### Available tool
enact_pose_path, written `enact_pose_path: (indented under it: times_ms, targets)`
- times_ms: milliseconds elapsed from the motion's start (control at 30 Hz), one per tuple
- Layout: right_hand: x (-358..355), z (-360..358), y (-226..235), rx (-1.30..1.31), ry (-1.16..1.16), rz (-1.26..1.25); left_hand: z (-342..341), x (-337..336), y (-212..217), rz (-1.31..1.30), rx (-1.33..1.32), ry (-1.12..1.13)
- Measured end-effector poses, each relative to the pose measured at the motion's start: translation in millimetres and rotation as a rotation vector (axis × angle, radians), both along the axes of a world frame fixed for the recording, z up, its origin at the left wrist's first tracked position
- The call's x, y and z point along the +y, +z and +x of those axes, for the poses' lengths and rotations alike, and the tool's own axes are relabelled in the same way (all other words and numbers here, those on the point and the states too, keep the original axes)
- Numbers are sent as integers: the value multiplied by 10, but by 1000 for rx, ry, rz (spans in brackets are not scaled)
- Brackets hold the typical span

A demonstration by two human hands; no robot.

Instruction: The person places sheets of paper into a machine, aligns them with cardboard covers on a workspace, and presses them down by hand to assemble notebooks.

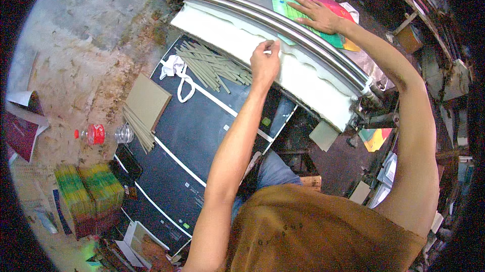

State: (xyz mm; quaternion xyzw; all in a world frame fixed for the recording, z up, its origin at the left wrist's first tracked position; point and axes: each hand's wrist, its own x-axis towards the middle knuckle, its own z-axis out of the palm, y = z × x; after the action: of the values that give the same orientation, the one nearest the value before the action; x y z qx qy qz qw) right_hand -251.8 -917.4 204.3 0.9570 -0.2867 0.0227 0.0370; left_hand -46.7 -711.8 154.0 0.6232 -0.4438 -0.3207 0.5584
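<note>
Presently, lines as follows.

Left hand: the left hand (265, 59) was seen with fingertips pinched together on the upper edge of the long white foam-like roller pad (283, 70), just below the curved polished metal rails (283, 24); what was nipped between the fingers was too small to tell.

Right hand: the right hand (317, 15) was laid flat, fingers spread apart, on the brightly printed pink and green sheet (303, 4), apparently so that the sheet was kept from sliding on the machine bed behind the rails.

Printed sheet: it was lying on the far side of the rails, partly under the palm, its near edge touching the rails.

Table: a black table (192, 135) with white stripes was set below the machine; a loose heap of grey-green card strips (214, 64) was lying at its far end, near the left hand, presumably for easy reach.

Nearby: a brown cardboard square (148, 101) was resting at the table's left edge, and a clear plastic bottle with a red label (103, 134) was lying on the floor.
</note>
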Motion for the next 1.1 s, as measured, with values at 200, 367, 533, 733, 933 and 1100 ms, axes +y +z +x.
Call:
enact_pose_path:
  times_ms: [200,367,533,733,933,1100]
  targets:
    - [165,96,-10,-27,59,-24,-221,-170,-28,26,128,118]
    - [74,169,28,-196,60,269,-216,-224,-24,138,259,51]
    - [-265,313,302,-515,-71,952,-124,25,161,95,92,86]
    - [722,1831,975,-47,368,-90,384,1180,110,-61,4,279]
    - [1393,2826,1020,465,549,-385,534,2200,359,-131,-77,325]
    - [1635,3572,1014,651,518,-446,1124,3131,520,-13,-98,171]
